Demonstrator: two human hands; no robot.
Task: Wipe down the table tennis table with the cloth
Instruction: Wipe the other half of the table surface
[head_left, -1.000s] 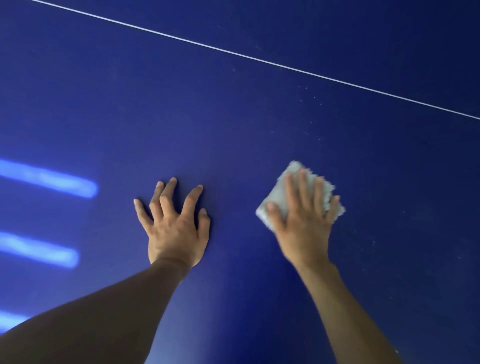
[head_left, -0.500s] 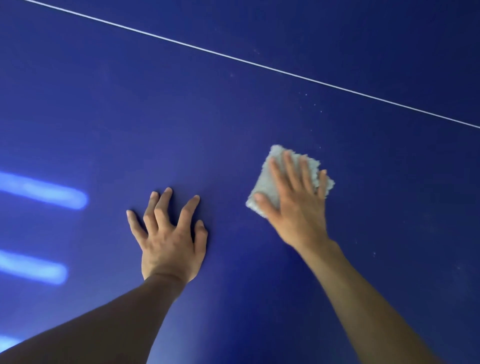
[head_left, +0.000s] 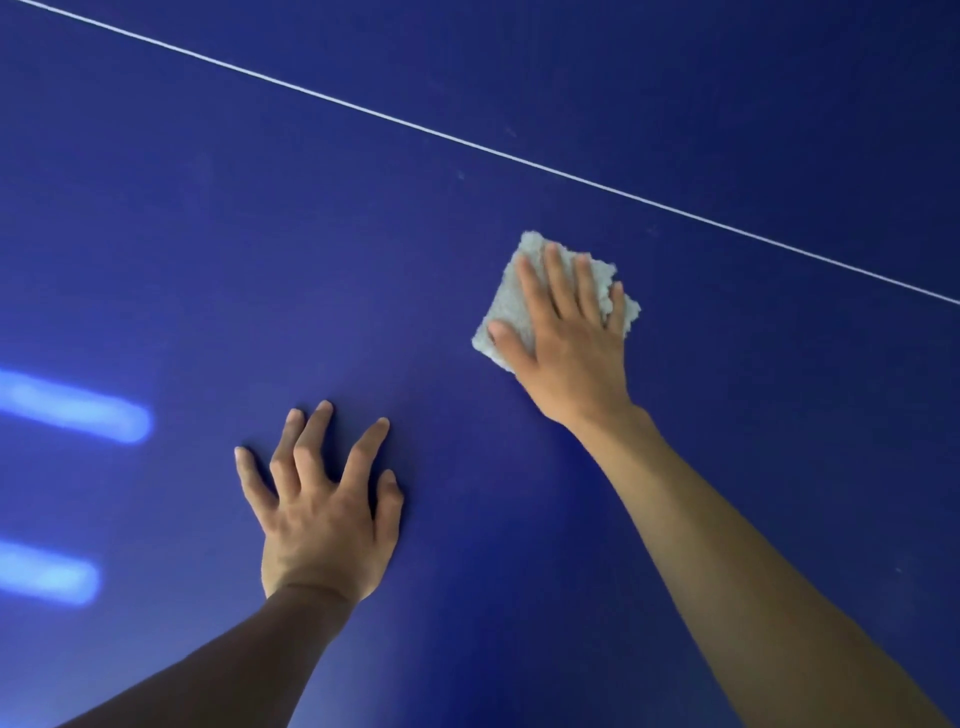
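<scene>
The dark blue table tennis table (head_left: 260, 234) fills the whole view. A small folded pale grey cloth (head_left: 506, 306) lies flat on it right of centre. My right hand (head_left: 566, 338) presses down on the cloth with straight, spread fingers, covering most of it. My left hand (head_left: 322, 509) rests flat on the bare table surface lower left of the cloth, fingers spread, holding nothing.
A thin white line (head_left: 467, 143) runs diagonally across the table from upper left to right, just beyond the cloth. Bright light reflections (head_left: 78, 410) streak the surface at the left edge. A few faint specks show on the blue surface at the right.
My right hand has pushed the cloth forward across the table, toward the white line. My left hand has stayed planted on the table.
</scene>
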